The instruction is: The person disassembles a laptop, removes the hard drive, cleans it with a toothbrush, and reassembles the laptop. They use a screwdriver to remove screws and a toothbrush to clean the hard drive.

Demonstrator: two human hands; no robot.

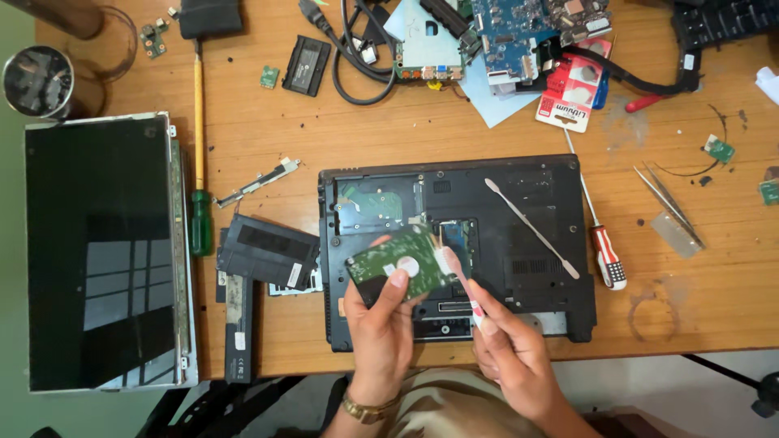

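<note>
My left hand [380, 312] nearest lens, clamped on hard drive [399, 265], green board side up, long axis tilted up-right, held over open laptop base [519, 195] on counter [454, 130]. My right hand [507, 341] pinches brush [459, 277], bristle end touching drive's right edge.

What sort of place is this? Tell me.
Probably an electronics repair bench: an opened laptop base lies on a wooden table, with loose circuit boards, screwdrivers and a detached screen panel around it.
</note>
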